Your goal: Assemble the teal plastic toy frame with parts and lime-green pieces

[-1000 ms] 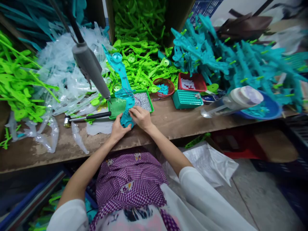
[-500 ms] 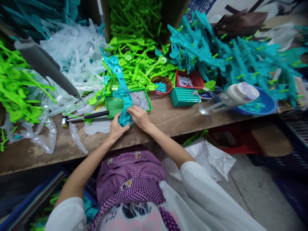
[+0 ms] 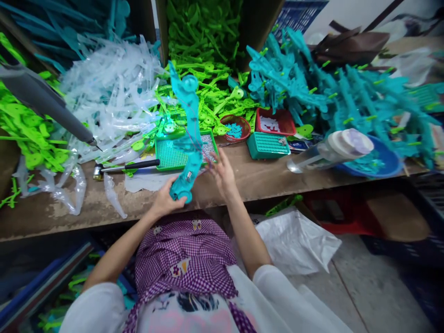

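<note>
Our left hand (image 3: 166, 200), grip pinching long curved turquoise plastic part (image 3: 193, 118), our right hand (image 3: 225, 175) beside it, grip spread

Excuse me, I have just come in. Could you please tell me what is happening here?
A person in a purple checked apron works at a bench. The left grip holds a long turquoise plastic part by its lower end. The right grip is open beside it, fingers spread; blur hides whether they touch the thin wire there. Behind the part is a green tray with small silvery pieces. A hammer lies to the left.
</note>
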The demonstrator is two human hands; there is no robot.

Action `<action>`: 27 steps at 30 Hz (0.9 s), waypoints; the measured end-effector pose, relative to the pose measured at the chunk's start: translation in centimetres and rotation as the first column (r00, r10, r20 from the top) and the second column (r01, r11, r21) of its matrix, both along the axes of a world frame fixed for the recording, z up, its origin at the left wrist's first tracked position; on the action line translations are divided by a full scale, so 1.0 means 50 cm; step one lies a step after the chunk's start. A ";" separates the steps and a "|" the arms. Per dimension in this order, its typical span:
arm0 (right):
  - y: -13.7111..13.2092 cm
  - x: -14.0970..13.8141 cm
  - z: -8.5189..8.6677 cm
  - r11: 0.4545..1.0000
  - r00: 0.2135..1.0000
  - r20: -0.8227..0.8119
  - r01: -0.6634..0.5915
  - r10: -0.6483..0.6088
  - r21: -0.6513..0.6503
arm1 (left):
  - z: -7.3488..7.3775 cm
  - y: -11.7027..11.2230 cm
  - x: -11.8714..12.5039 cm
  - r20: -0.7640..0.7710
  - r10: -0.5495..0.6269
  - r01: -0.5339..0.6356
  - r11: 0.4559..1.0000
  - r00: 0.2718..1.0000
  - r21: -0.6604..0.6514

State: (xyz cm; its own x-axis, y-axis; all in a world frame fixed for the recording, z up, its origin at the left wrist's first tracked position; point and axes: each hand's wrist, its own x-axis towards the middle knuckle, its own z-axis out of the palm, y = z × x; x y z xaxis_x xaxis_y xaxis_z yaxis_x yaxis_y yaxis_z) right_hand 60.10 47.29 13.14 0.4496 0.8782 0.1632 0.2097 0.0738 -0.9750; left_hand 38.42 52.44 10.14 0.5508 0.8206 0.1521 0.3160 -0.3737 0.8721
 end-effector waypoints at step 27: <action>0.061 0.090 0.052 0.444 0.580 -0.199 -0.765 0.790 -0.466 | 0.063 -0.020 -0.085 0.135 0.231 -0.172 0.922 0.964 -0.347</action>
